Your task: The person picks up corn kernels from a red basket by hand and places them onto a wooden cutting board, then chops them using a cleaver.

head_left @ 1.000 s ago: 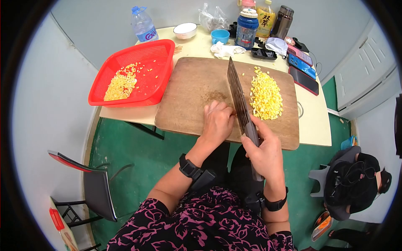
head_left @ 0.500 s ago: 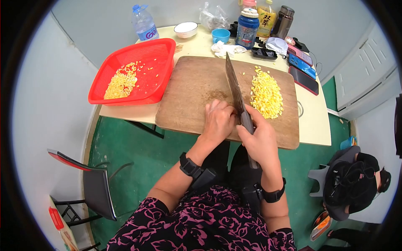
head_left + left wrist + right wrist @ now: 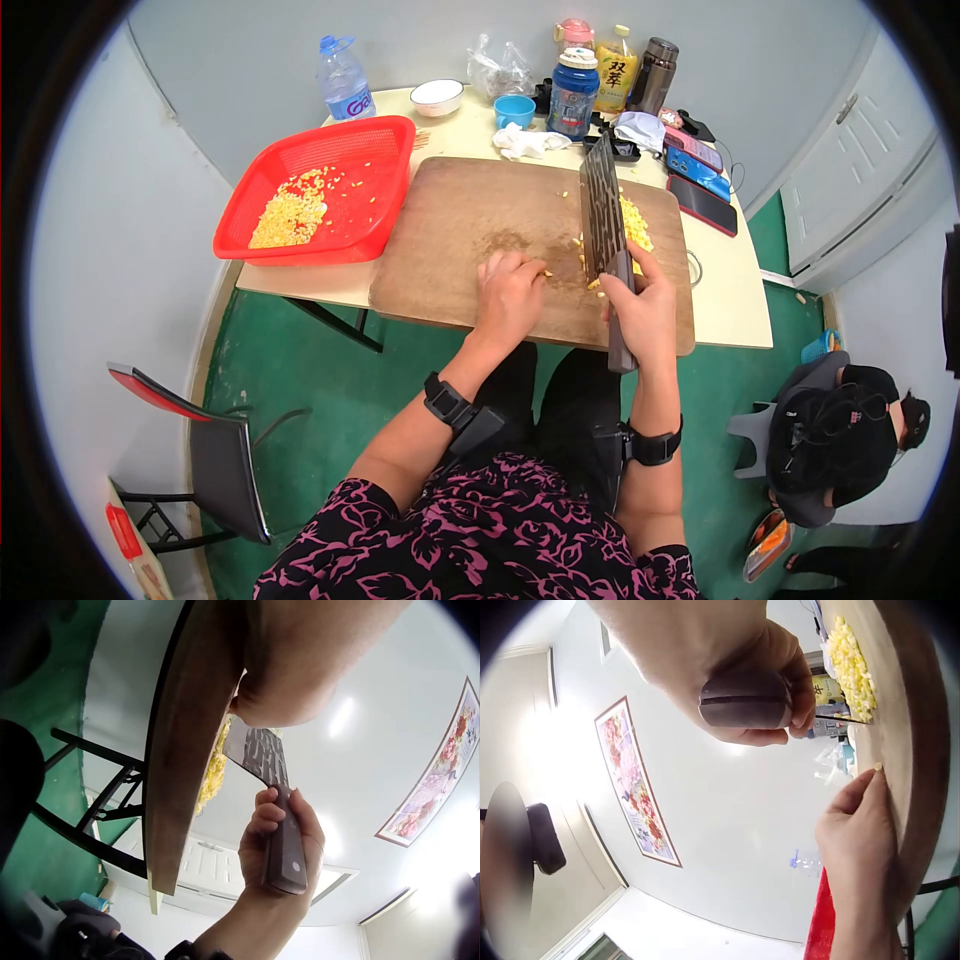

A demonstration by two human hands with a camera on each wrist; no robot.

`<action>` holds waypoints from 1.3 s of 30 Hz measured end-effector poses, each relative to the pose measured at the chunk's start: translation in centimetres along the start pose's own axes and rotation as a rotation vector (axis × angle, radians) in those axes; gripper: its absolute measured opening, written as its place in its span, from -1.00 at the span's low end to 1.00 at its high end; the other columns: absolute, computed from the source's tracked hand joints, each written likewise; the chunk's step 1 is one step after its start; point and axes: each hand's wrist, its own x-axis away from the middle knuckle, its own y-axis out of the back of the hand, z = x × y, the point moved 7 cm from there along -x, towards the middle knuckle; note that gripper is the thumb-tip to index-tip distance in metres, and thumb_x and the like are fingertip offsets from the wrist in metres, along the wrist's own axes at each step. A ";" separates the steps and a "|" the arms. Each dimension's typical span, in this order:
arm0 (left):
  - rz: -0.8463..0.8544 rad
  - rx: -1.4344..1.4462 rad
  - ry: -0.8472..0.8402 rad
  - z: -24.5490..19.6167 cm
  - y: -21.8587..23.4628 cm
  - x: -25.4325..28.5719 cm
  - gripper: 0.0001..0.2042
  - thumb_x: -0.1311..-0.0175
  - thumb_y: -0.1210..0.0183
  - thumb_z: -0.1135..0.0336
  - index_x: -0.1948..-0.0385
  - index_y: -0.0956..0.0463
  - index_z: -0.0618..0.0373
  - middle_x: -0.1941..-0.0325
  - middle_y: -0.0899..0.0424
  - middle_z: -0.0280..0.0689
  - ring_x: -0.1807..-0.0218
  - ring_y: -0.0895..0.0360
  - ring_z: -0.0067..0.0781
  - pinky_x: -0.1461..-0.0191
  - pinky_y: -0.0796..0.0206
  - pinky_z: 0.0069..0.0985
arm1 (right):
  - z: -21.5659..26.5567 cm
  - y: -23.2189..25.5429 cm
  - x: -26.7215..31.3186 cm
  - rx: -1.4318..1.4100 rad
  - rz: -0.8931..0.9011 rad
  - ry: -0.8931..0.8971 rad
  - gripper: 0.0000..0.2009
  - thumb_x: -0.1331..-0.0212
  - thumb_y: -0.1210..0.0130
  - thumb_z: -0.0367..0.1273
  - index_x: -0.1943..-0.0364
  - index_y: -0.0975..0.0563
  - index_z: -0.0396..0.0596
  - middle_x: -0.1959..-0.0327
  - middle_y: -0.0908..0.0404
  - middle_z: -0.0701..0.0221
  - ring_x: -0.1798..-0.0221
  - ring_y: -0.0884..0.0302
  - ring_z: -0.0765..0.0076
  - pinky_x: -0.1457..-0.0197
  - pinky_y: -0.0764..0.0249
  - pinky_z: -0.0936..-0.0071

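Note:
A wooden cutting board [image 3: 450, 215] bears a heap of chopped yellow pieces [image 3: 636, 225] at its right side. My right hand [image 3: 643, 310] grips the dark handle of a cleaver [image 3: 603, 210], whose blade stands on edge against the heap's left side and partly hides it. Over the board's near edge, my left hand [image 3: 510, 300] has its thumb and finger pinched on a small yellow piece [image 3: 878, 767], seen in the right wrist view. A few loose bits lie by the blade. The left wrist view shows the right hand [image 3: 281, 840] wrapped round the handle.
A red basket [image 3: 385, 190] with yellow kernels stands left of the board. Behind are a water bottle [image 3: 345, 85], white bowl [image 3: 437, 97], blue cup [image 3: 514, 110], tissue [image 3: 530, 143] and jars. Phones [image 3: 702, 205] lie at the right. Someone sits at far right.
The cleaver has moved right, away from my left hand to the heap, its flat side now showing more. Loose bits now show between hand and blade. The head view has shifted slightly.

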 end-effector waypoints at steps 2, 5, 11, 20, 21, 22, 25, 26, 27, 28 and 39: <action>-0.028 0.039 0.019 0.4 0.2 0.0 -0.89 -0.02 -0.17 0.52 0.40 -0.63 0.17 0.38 -0.56 -0.23 0.23 -0.45 -0.15 0.12 -0.24 -0.31 | 0.3 0.3 0.6 -0.072 0.050 0.005 -0.50 -0.03 -0.14 -0.52 -0.15 -0.38 -0.26 0.53 -0.54 0.39 0.67 -0.42 0.57 0.63 -0.31 0.59; -0.124 0.118 0.071 1.1 1.1 0.1 -0.84 -0.04 -0.11 0.58 0.35 -0.61 0.21 0.33 -0.54 -0.19 0.20 -0.44 -0.12 0.08 -0.27 -0.33 | -0.2 -0.1 1.2 -0.175 0.125 -0.055 -0.49 -0.05 -0.16 -0.52 -0.16 -0.36 -0.28 0.52 -0.55 0.38 0.67 -0.44 0.55 0.63 -0.33 0.59; -0.171 -0.004 0.126 2.6 3.9 0.1 -0.78 -0.02 -0.10 0.59 0.27 -0.59 0.22 0.20 -0.51 -0.12 0.10 -0.42 -0.07 0.00 -0.26 -0.28 | -2.2 -1.6 1.1 -0.229 0.197 -0.158 -0.42 -0.05 -0.18 -0.51 -0.22 -0.30 -0.24 0.53 -0.55 0.38 0.67 -0.46 0.52 0.63 -0.35 0.57; 0.321 -0.095 0.288 4.6 3.9 -0.8 -0.76 -0.01 -0.15 0.51 0.23 -0.58 0.23 0.24 -0.55 -0.03 0.06 -0.47 0.03 -0.02 -0.32 -0.20 | -0.9 1.1 0.6 -0.027 -0.029 0.012 -0.48 -0.04 -0.15 -0.52 -0.18 -0.37 -0.23 0.48 -0.55 0.39 0.69 -0.39 0.58 0.63 -0.32 0.59; 0.336 -0.098 0.260 4.1 3.5 -1.0 -0.77 -0.01 -0.14 0.51 0.23 -0.58 0.23 0.26 -0.55 -0.02 0.07 -0.48 0.04 -0.01 -0.33 -0.19 | -0.6 1.3 0.7 -0.047 -0.016 0.003 -0.48 -0.04 -0.14 -0.53 -0.18 -0.37 -0.23 0.48 -0.55 0.39 0.69 -0.40 0.58 0.63 -0.33 0.60; 0.336 -0.107 0.227 4.2 2.8 -1.1 -0.77 -0.03 -0.13 0.50 0.23 -0.58 0.23 0.28 -0.57 -0.04 0.11 -0.50 0.02 0.02 -0.34 -0.22 | -0.3 1.6 0.9 -0.067 -0.003 -0.006 -0.48 -0.05 -0.14 -0.53 -0.18 -0.37 -0.23 0.48 -0.55 0.39 0.68 -0.40 0.58 0.63 -0.33 0.60; 0.341 -0.101 0.149 4.5 0.6 -1.8 -0.76 -0.06 -0.11 0.51 0.20 -0.58 0.23 0.31 -0.61 -0.08 0.20 -0.55 -0.05 0.10 -0.38 -0.28 | 0.1 1.7 1.5 -0.147 0.046 -0.023 -0.49 -0.05 -0.13 -0.54 -0.18 -0.38 -0.23 0.50 -0.54 0.40 0.68 -0.41 0.59 0.63 -0.34 0.61; 0.342 -0.078 0.140 4.3 0.1 -2.1 -0.75 -0.07 -0.10 0.53 0.18 -0.58 0.23 0.32 -0.61 -0.09 0.21 -0.56 -0.08 0.11 -0.40 -0.31 | 0.2 1.8 1.7 -0.176 0.064 -0.025 -0.49 -0.05 -0.13 -0.55 -0.18 -0.38 -0.22 0.50 -0.54 0.40 0.68 -0.41 0.59 0.63 -0.34 0.61; 0.344 -0.055 0.132 4.0 -0.3 -2.3 -0.74 -0.08 -0.10 0.54 0.16 -0.58 0.22 0.33 -0.62 -0.09 0.21 -0.57 -0.10 0.12 -0.41 -0.33 | 0.3 1.8 1.9 -0.170 0.073 -0.029 -0.49 -0.05 -0.13 -0.55 -0.18 -0.38 -0.22 0.51 -0.54 0.41 0.68 -0.42 0.59 0.63 -0.34 0.61; 0.359 0.064 0.197 4.0 -0.7 -2.3 -0.74 -0.09 -0.09 0.55 0.16 -0.58 0.22 0.32 -0.63 -0.10 0.22 -0.59 -0.15 0.14 -0.42 -0.37 | 0.3 1.8 2.1 -0.165 0.083 -0.033 -0.50 -0.05 -0.12 -0.55 -0.18 -0.38 -0.22 0.52 -0.54 0.41 0.67 -0.42 0.59 0.63 -0.35 0.61; 0.007 0.147 0.271 6.7 3.0 -0.8 -0.79 -0.13 -0.09 0.58 0.20 -0.59 0.26 0.34 -0.60 -0.16 0.37 -0.58 -0.41 0.26 -0.40 -0.55 | -0.9 -0.6 2.3 -0.183 0.170 -0.076 -0.48 -0.06 -0.14 -0.55 -0.19 -0.36 -0.22 0.54 -0.54 0.43 0.66 -0.43 0.59 0.61 -0.34 0.62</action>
